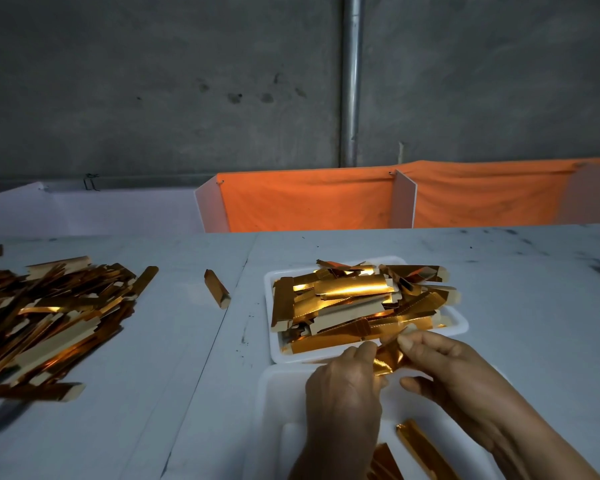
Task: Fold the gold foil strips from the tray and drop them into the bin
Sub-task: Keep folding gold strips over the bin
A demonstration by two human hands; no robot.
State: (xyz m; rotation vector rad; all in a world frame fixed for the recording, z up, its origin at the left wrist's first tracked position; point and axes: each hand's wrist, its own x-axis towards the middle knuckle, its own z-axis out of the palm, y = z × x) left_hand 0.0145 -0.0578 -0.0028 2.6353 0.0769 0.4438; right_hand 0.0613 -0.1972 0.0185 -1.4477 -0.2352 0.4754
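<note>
A white tray [269, 306] in the middle of the table is heaped with flat gold foil strips [354, 299]. Just in front of its near rim, both hands hold one gold strip [390, 360] between them. My left hand [343, 386] pinches its left end and my right hand [444, 368] pinches its right end with thumb and fingers. The strip is creased in the middle. Below the hands sits a second white tray [274, 403] with a few folded gold pieces [420, 448] in it.
A big pile of folded gold strips [45, 317] covers the table's left side. One folded piece [217, 289] lies alone between that pile and the tray. Orange cloth bins [309, 202] with white dividers stand behind the table's far edge.
</note>
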